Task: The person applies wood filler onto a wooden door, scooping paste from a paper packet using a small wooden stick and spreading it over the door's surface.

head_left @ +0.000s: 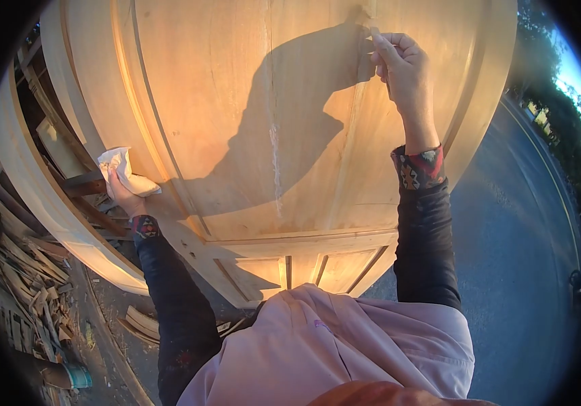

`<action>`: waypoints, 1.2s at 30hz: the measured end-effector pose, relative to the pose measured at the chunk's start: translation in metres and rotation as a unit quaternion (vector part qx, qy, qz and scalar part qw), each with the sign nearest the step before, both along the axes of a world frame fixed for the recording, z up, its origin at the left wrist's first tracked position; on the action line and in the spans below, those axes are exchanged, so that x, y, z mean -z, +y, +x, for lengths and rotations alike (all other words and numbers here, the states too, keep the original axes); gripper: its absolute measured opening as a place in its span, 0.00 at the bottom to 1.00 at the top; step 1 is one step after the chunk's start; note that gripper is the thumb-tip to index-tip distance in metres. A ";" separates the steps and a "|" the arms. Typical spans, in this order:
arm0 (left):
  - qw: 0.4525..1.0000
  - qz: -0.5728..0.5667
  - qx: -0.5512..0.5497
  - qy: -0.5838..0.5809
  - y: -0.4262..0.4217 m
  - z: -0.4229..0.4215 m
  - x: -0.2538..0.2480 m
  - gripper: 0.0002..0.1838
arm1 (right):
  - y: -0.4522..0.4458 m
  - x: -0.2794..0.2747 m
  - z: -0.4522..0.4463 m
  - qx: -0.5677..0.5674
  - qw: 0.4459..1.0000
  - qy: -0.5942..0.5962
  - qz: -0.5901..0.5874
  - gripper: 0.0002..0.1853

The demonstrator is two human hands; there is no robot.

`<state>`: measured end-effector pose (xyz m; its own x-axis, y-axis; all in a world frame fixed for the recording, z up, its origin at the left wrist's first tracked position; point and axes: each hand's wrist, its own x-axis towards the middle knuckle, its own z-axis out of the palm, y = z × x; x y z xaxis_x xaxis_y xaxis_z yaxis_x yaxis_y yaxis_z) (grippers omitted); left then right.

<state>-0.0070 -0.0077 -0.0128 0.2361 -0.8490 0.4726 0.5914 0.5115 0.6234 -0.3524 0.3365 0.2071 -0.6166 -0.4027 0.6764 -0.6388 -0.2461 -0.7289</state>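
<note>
A large pale wooden door (216, 81) with raised panels stands in front of me, and a whitish streak (275, 162) runs down its middle. At the door's left edge my left hand (124, 194) is closed on a crumpled whitish cloth (130, 177), which could also be paper. My right hand (402, 64) is raised at the upper right of the door, with thumb and fingers pinched together near the surface. What it holds, if anything, is too small to make out. The shadow of my arm and hand falls across the panel.
A curved wooden frame piece (57, 203) stands left of the door. Scrap wood (33, 271) lies heaped on the ground there, near a teal-banded object (79, 376). To the right runs a paved road (514, 271) with a yellow line and trees beyond.
</note>
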 end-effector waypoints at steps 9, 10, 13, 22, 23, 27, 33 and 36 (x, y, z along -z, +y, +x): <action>0.977 -0.035 -0.146 -0.154 -0.010 0.007 0.011 0.22 | -0.007 -0.001 0.020 0.150 0.983 0.108 -0.017 0.15; 0.973 -0.032 -0.167 -0.158 -0.006 0.004 0.008 0.21 | -0.010 0.002 0.014 0.182 0.963 0.195 -0.024 0.14; 0.992 0.010 -0.090 -0.086 0.000 0.003 0.001 0.21 | -0.016 0.009 -0.002 0.270 0.891 0.365 -0.016 0.16; 0.999 0.018 -0.020 -0.044 -0.006 0.006 0.006 0.23 | -0.007 0.030 0.001 0.346 0.854 0.376 0.090 0.16; 0.991 -0.012 -0.085 -0.100 -0.009 0.007 0.009 0.22 | -0.003 0.035 0.001 0.345 0.853 0.378 0.102 0.16; 0.990 -0.030 -0.100 -0.097 -0.013 0.005 0.015 0.22 | 0.014 0.030 0.006 0.311 0.873 0.344 0.152 0.16; 1.000 -0.005 0.011 0.027 0.011 -0.003 -0.007 0.20 | 0.017 0.020 0.008 0.277 0.897 0.330 0.100 0.17; 1.000 0.009 0.019 0.005 0.002 0.003 0.003 0.20 | 0.013 0.030 0.008 0.304 0.871 0.368 0.116 0.19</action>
